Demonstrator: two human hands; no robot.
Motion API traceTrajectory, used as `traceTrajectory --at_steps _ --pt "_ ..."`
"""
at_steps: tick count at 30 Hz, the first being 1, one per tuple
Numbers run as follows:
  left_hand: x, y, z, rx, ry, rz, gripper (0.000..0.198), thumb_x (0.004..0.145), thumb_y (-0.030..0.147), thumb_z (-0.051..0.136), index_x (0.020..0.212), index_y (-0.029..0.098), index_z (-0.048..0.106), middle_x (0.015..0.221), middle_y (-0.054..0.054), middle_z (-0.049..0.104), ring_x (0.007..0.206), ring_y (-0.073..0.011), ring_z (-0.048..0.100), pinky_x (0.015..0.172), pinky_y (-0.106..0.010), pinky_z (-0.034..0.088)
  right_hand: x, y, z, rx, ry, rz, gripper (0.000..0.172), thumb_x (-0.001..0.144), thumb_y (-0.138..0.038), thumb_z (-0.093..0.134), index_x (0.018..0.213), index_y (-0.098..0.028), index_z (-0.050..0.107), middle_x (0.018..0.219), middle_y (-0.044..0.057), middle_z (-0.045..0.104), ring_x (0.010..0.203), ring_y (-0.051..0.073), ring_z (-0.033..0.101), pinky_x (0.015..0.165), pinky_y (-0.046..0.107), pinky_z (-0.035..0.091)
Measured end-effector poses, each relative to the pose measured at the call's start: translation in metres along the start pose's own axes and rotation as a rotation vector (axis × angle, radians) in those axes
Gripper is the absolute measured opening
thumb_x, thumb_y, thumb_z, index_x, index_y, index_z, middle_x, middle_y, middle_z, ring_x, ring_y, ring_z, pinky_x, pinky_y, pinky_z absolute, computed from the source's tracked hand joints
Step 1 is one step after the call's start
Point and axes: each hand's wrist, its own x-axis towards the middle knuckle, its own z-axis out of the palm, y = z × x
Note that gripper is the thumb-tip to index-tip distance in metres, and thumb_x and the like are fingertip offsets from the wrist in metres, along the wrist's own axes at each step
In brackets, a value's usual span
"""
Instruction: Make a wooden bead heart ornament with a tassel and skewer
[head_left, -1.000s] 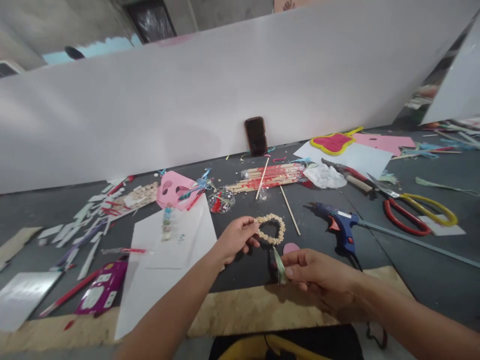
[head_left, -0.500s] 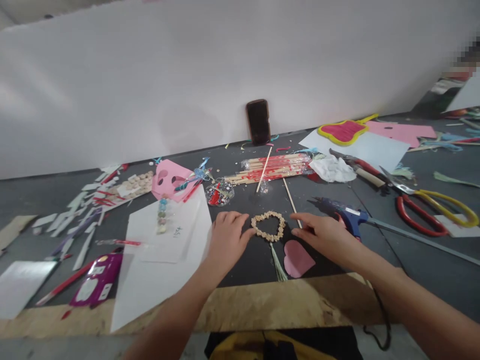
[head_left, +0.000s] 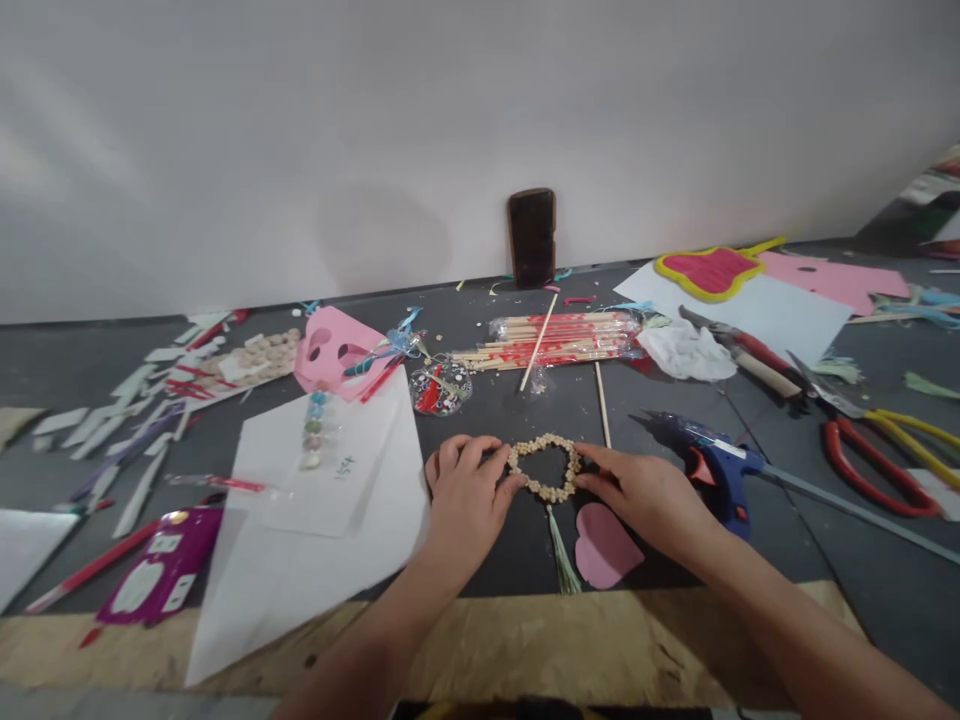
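Note:
A ring of small beige beads (head_left: 553, 492) lies on the dark table, with a pale green tassel (head_left: 561, 555) hanging from its lower edge. My left hand (head_left: 471, 492) pinches the ring's left side between thumb and fingers. On the opposite side, the thumb and fingertips of my right hand (head_left: 637, 490) grip the beads. Just below my right fingers is a pink paper heart (head_left: 606, 545). A thin wooden stick (head_left: 603, 405) lies beyond my right hand.
To the right are a blue glue gun (head_left: 712, 455), pliers (head_left: 757, 355) and scissors (head_left: 862, 440). White paper (head_left: 300, 570) and a purple packet (head_left: 161, 570) lie left. Bundled sticks (head_left: 562, 335) and an upright phone (head_left: 532, 238) stand behind.
Both hands have closed on the bead ring, my right hand having come in from beside it. The ring looks slightly wider and flatter. The view has shifted a little.

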Motion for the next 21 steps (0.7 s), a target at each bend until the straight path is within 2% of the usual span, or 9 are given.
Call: traceTrajectory --at_steps 12,21 --pt "0.0016 0.0007 -0.0022 -0.017 -0.012 0.026 0.026 0.09 0.037 0.049 0.107 0.024 0.064 0.116 -0.003 0.062 0.109 -0.0263 0.043 0.093 -0.046 0.033 0.0014 0.0005 0.0033 -0.036 0.048 -0.033 0.034 0.085 -0.033 0.058 0.119 -0.026 0.063 0.083 0.003 0.075 0.068 0.021 0.071 0.054 0.026 0.049" --pt "0.0023 -0.0044 0.0006 -0.028 -0.012 0.015 0.031 0.089 0.042 0.048 0.109 0.025 0.063 0.116 -0.003 0.062 0.11 -0.0266 0.044 0.094 -0.047 0.032 0.0 0.0032 0.005 -0.017 0.081 -0.031 0.035 0.087 -0.032 0.055 0.119 -0.022 0.062 0.082 0.004 0.075 0.069 0.021 0.071 0.056 0.027 0.05"
